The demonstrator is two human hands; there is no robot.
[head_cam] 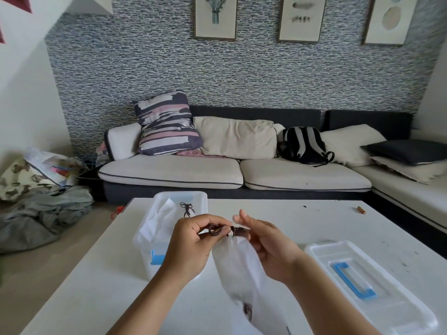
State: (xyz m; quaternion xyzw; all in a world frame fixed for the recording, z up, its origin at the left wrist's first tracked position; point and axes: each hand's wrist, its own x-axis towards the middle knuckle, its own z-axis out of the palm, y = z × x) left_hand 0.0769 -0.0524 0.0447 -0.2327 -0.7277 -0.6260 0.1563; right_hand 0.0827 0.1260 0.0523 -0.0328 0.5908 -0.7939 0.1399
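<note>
Above the white table (pixel 101 274), between our hands, we hold a white pouch (pixel 244 274) of thin cloth. It hangs down, and something dark shows through near its bottom. Our left hand (pixel 191 245) pinches a loop of its dark brown cord (pixel 214 230). Our right hand (pixel 268 243) pinches the gathered neck, with the forefinger straight.

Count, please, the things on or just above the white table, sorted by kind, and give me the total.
Clear plastic box: 1
Clear lid with blue handle: 1
White drawstring bag: 2, one gripped by the left hand and right hand, one in the box
Small brown stick: 1
Total: 5
</note>
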